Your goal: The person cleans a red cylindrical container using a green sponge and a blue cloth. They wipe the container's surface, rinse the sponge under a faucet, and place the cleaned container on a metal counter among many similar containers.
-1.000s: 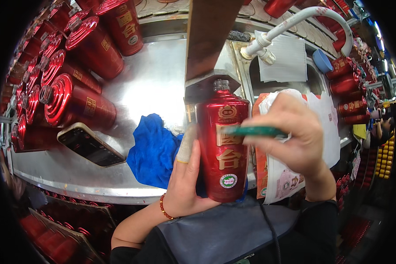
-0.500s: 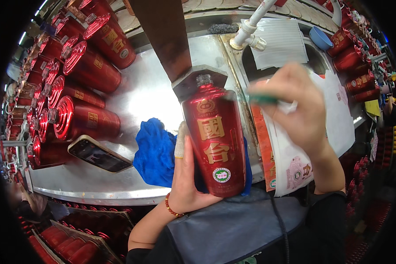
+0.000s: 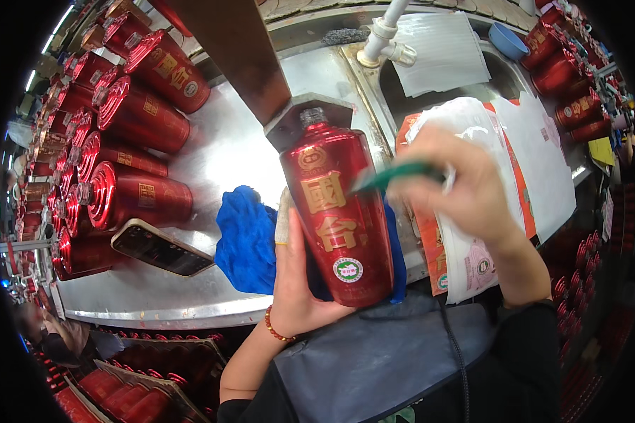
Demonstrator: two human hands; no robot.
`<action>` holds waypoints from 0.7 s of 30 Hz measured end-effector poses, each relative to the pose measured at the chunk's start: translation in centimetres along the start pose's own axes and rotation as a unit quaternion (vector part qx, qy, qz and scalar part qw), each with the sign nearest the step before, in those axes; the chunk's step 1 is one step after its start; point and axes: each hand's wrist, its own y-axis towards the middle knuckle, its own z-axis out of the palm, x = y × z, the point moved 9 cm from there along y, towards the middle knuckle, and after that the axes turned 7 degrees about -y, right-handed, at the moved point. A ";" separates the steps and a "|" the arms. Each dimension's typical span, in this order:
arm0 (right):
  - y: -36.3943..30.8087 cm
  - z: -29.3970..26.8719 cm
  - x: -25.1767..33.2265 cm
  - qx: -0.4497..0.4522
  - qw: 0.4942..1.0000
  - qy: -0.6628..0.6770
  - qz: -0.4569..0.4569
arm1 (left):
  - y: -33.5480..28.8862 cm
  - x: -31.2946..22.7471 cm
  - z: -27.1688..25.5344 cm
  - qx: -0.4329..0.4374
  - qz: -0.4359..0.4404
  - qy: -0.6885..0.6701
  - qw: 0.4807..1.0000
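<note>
Bare steel makes up the worktop, with a grey apron at its near edge and printed sheets lying to the right. Left of the sheets, between the hands, is the red bottle, slanted, its neck pointing away from the person, its base close to the apron. Being glossy, it could probably roll or slide if its support eased off, or be scratched by one overlong stroke. Blue cloth shows on both sides of it.

The left hand cups the bottle's lower left corner, its grip spread yet holding: fingers up the side, thumb along the base. The right hand, blurred, reaches in from the lower right above the sheets, grip pinched round a slim green tool. Its tip is over the bottle; whether they touch, I cannot tell.
</note>
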 end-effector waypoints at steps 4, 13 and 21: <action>-0.6 -0.3 1.0 0.011 0.999 0.012 -0.040 | -0.2 0.6 -0.1 0.010 -0.013 -0.008 1.000; -4.5 1.4 6.6 -0.027 0.952 -0.151 -0.265 | 0.2 -0.8 -0.6 0.030 0.002 0.079 0.996; -3.9 1.5 4.2 0.097 0.993 0.001 -0.069 | 0.2 -1.0 -0.6 0.024 0.022 0.117 0.993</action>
